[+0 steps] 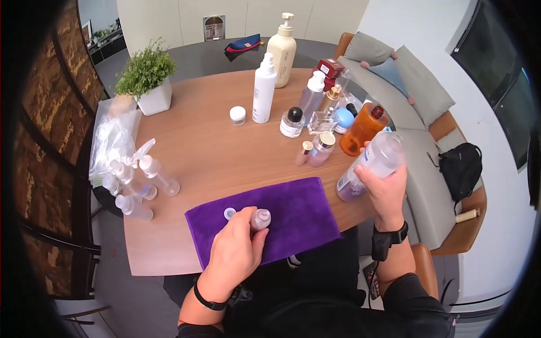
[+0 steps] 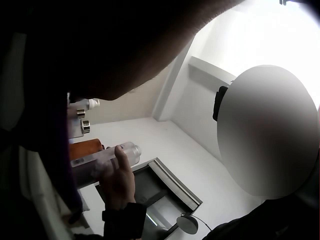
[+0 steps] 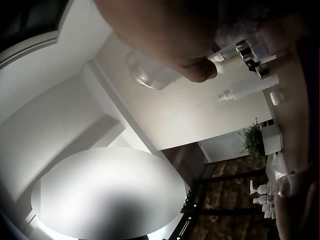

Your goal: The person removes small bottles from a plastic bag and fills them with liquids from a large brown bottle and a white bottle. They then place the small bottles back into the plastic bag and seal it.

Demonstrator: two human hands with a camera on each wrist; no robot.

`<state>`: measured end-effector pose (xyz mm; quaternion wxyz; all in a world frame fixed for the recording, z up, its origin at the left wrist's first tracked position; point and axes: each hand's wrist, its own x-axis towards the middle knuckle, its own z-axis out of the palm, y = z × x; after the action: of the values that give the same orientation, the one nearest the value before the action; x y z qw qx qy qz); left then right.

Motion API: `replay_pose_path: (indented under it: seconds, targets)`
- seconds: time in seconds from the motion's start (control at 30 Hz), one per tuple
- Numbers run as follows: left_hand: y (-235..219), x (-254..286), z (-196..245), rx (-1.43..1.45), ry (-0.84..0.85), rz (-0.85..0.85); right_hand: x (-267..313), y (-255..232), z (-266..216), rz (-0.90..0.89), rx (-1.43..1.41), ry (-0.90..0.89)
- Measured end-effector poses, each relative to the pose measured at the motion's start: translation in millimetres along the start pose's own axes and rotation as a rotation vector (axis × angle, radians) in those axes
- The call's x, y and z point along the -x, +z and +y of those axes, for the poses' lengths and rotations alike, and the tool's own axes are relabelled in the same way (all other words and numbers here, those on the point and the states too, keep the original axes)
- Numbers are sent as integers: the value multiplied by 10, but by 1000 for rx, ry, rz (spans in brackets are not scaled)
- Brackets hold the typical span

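Observation:
In the head view my left hand (image 1: pixel 234 248) grips a small clear bottle (image 1: pixel 260 219) upright over a purple cloth (image 1: pixel 298 208). The bottle's narrow neck has no cap on it. Beside those fingers a small white cap (image 1: pixel 229 213) lies on the cloth. My right hand (image 1: pixel 386 188) holds a large clear bottle (image 1: pixel 350 185) with a printed label, close to the table's right edge, its neck leaning away to the right. The same large bottle (image 2: pixel 90 165) shows in the left wrist view, the right thumb across it.
Several small clear spray and pump bottles (image 1: pixel 162 177) stand at the left, near a plastic bag (image 1: pixel 112 138) and a potted plant (image 1: pixel 152 93). An amber bottle (image 1: pixel 363 129) stands near the right hand. Perfume, lotion and pump bottles (image 1: pixel 264 93) crowd the back right.

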<state>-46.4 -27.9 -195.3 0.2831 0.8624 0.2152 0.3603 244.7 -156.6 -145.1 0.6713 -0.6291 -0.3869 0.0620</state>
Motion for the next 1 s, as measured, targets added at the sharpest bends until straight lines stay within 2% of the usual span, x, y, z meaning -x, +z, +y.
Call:
replay_pose_path:
  seconds: [0.13, 0.23, 0.37, 0.43, 0.47, 0.53, 0.57, 0.63, 0.67, 0.7, 0.73, 0.8, 0.83, 0.93, 1.0]
  targets:
    - [6, 1, 5, -34, -41, -4, 33, -45, 128, -16, -62, -2]
    - [10, -16, 64, -31, -176, -14, 40, -18, 192, 21, -166, -5]
    - [21, -42, 58, -40, -168, -8, 72, -27, 366, 1, -238, -41]
    - [27, -34, 35, -21, -126, -17, 120, -112, 477, 49, -118, -164]
    - [23, -25, 35, -36, -131, -15, 168, -165, 508, 44, -132, -161]
    - [16, -21, 38, -12, -129, -37, 316, -268, 548, 358, 102, -441]
    - [16, -22, 39, -23, -131, -38, 450, -283, 533, 359, 91, -437]
    - [15, -37, 37, -18, -129, -94, 737, -166, 392, 275, -19, -421]
    - [15, -34, 38, -28, -126, -105, 793, 66, 141, 106, -28, -325]
    - [16, -42, 32, -37, -132, -126, 785, 193, 70, -118, -17, -330]
    - [16, -45, 24, -46, -136, -147, 823, 339, -17, -318, -21, -168]
    - [15, -52, 23, -41, -156, -154, 773, 629, -56, -535, 14, -204]
    - [15, -32, 22, -24, -193, -152, 787, 741, -43, -581, 50, -229]
    - [42, 3, -22, -39, -169, -91, 864, 1017, 82, -635, -9, -219]
    - [-56, 3, 61, -78, -169, -117, 867, 1051, 90, -616, -21, -209]
